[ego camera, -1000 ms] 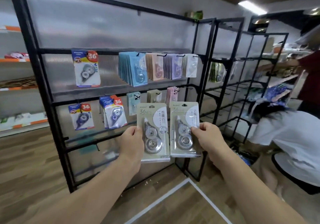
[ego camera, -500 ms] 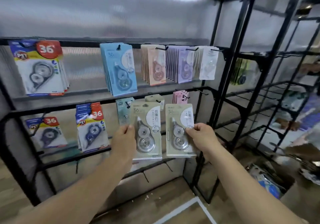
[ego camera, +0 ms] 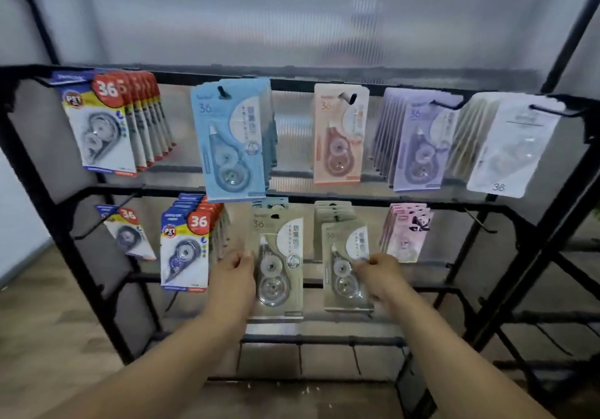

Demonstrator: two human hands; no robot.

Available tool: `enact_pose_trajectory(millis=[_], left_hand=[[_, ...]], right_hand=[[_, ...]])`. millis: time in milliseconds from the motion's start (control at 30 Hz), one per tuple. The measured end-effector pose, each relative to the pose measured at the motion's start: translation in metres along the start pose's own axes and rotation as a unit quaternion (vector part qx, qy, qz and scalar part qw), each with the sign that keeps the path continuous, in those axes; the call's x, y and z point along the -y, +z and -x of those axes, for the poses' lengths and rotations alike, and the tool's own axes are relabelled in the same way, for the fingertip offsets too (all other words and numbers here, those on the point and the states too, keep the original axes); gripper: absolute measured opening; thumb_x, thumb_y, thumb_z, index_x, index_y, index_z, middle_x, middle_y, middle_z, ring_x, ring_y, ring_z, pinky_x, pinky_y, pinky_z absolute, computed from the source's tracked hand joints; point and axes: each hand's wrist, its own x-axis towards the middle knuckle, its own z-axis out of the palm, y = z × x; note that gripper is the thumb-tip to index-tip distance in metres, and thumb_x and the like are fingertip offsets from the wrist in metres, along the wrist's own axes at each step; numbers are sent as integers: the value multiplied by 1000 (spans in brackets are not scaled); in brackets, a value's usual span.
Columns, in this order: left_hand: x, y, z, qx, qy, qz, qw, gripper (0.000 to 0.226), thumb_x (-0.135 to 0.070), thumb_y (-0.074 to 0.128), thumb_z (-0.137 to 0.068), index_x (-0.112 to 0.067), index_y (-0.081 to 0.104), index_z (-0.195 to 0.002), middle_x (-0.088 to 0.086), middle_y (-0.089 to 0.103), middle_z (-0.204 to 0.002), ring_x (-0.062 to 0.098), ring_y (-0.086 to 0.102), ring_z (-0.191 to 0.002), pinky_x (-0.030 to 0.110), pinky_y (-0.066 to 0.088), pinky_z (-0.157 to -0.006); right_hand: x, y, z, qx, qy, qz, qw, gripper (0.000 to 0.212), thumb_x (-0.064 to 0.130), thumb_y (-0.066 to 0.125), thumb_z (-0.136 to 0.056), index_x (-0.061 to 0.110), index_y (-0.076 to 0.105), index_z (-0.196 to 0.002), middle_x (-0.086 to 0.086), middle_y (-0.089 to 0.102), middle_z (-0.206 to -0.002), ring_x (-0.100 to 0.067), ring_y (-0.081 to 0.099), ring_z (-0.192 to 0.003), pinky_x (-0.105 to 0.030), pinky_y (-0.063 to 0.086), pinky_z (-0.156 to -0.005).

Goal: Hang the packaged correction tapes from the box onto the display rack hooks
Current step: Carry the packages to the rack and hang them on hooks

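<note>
Black rack (ego camera: pixel 292 81) behind; L hand (ego camera: pixel 232 275) pinches left beige pack (ego camera: pixel 279 266), R hand (ego camera: pixel 380 275) pinches right beige pack (ego camera: pixel 344 266)

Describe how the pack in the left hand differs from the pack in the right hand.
The left hand grips the left pack by its left edge; the right hand grips the right pack by its right edge. The left pack stands before the teal hanging packs, the right pack before the beige hanging packs. The left pack reaches lower and looks larger. Both are beige, upright and marked 36.

Two beige correction-tape packs, left (ego camera: pixel 278 266) and right (ego camera: pixel 348 266), held upright before rack (ego camera: pixel 357 199).
</note>
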Motion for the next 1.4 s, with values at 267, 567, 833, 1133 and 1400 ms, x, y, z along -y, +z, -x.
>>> enact_pose_trajectory(millis=[267,567,833,1133,1400], left_hand=[[-4,13,-13,-15,-13,-29,999,26,-18,46,-99,-17,63,-79,7,68,-91,23,61,-90,32,47,-84],[6,35,-27,16,-55,-26,998,27,-24,45,-99,-10,67,-91,13,71,-94,31,67,-92,50,53,-88],[11,73,-16,94,-85,-49,991,30,-20,44,-100,-11,65,-80,14,71,-85,33,67,-84,47,57,-77],[6,78,-18,72,-69,-78,992,15,-9,47,-95,-12,59,-87,7,57,-82,20,50,-75,31,43,-70],[5,61,-20,72,-80,-77,991,19,-6,49,-94,-15,61,-83,6,58,-81,20,52,-79,34,44,-79]], right_hand=[[-11,17,-44,7,-2,21,1000,21,31,60,-91,11,67,-90,-3,65,-78,-21,59,-71,-30,45,-61],[-11,16,-59,-83,-24,43,995,39,40,55,-93,3,60,-106,-11,64,-104,-25,59,-91,-31,44,-72],[15,-1,-22,165,-57,-143,974,22,31,56,-95,15,62,-81,1,53,-56,-10,36,-41,-21,28,-40],[13,-5,-55,62,-37,-33,997,26,25,55,-96,12,59,-74,-1,51,-63,-12,41,-53,-23,32,-49],[7,13,-75,9,-38,41,998,24,27,56,-95,9,63,-81,-6,61,-75,-23,56,-74,-27,38,-63]])
